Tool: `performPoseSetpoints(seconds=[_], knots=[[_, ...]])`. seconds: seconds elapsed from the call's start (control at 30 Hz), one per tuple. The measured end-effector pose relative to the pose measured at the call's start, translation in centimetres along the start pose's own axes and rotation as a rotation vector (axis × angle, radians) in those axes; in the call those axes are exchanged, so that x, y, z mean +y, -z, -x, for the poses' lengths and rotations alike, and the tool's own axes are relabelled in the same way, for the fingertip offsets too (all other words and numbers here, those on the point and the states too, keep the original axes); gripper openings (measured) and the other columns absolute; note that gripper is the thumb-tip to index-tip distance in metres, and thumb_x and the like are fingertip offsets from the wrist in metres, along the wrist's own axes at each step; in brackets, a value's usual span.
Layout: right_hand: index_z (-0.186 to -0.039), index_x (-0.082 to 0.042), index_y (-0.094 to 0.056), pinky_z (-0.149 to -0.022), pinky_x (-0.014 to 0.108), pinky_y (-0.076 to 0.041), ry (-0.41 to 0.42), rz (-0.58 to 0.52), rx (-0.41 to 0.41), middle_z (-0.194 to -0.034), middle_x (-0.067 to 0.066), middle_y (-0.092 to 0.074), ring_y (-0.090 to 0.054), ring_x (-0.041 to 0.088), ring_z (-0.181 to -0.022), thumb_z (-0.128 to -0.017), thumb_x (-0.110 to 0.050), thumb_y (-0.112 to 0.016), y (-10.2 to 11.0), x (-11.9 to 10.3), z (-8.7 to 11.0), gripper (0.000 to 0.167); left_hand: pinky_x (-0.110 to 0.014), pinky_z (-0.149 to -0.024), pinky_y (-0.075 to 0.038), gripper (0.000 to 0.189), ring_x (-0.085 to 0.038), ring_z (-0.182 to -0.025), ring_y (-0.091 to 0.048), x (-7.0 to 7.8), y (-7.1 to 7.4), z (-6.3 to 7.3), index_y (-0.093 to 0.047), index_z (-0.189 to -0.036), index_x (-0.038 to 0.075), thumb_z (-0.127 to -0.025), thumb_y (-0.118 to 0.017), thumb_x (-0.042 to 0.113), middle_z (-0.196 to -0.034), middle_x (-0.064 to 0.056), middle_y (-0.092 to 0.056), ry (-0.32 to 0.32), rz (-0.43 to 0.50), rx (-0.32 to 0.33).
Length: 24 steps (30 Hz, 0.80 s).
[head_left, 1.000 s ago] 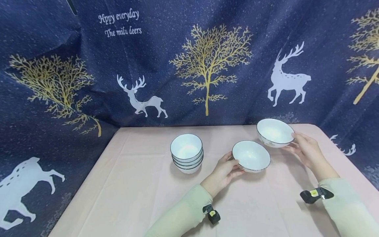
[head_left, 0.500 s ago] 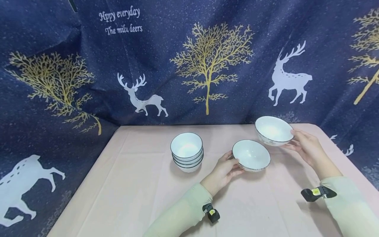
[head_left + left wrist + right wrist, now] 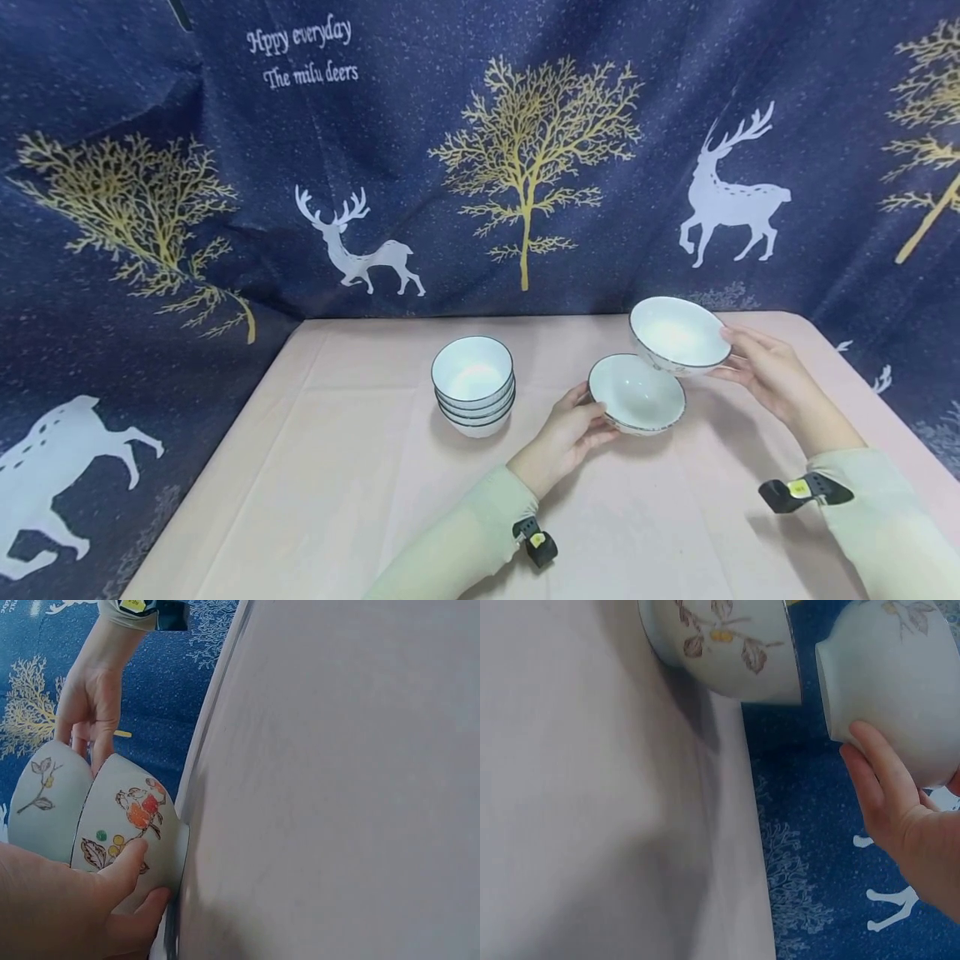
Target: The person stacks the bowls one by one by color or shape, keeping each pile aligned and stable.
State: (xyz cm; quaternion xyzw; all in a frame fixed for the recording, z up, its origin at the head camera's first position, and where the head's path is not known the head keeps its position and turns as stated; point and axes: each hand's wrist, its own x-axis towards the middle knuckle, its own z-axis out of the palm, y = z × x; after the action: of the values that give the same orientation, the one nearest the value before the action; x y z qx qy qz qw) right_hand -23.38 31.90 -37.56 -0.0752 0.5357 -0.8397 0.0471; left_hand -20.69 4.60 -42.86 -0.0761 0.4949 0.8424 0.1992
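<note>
My left hand grips the left side of a white bowl with a dark rim, thumb at the rim and fingers low on its side. This bowl stands low over the tablecloth; the left wrist view shows red, orange and brown painted decoration on its outside. My right hand holds a second white bowl by its right edge, thumb on the rim and fingers underneath. That one is raised, tilted slightly, and overlaps the far rim of the first in the head view. In the right wrist view the raised bowl's foot shows.
A stack of several matching white bowls stands left of my left hand. A pale pink cloth covers the table. Behind it hangs a dark blue curtain printed with deer and golden trees.
My right hand first lifts its bowl slightly, then moves it left until it overlaps the far edge of the other bowl. My left hand and its bowl stay in place.
</note>
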Motion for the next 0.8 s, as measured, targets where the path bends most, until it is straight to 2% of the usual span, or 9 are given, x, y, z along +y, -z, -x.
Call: performPoseSetpoints(seconds=[0.5,0.8], knots=[[-0.1,-0.023,-0.07,-0.073,0.031,-0.062,-0.034,0.144,-0.016,-0.101,-0.007,-0.069,-0.07,0.015,-0.085,-0.1,-0.005,-0.049,-1.5,0.9,0.1,0.028,-0.048,-0.093,-0.054,0.061,-0.039,-0.115,-0.055,-0.3,0.2,-0.1,-0.033,-0.147,0.001,-0.09,-0.053,-0.007,-0.143,-0.025,-0.038,-0.003,-0.009,-0.012],[-0.098,-0.029,-0.069,-0.073,0.03,-0.061,-0.066,0.241,0.013,-0.1,-0.01,-0.069,-0.069,0.013,-0.086,-0.099,-0.009,-0.054,-1.9,0.9,-0.2,0.025,-0.051,-0.095,-0.053,0.061,-0.039,-0.116,-0.054,-0.3,0.2,-0.2,-0.032,-0.148,0.001,-0.091,-0.053,-0.007,-0.152,-0.025,-0.025,-0.01,0.035,-0.018]])
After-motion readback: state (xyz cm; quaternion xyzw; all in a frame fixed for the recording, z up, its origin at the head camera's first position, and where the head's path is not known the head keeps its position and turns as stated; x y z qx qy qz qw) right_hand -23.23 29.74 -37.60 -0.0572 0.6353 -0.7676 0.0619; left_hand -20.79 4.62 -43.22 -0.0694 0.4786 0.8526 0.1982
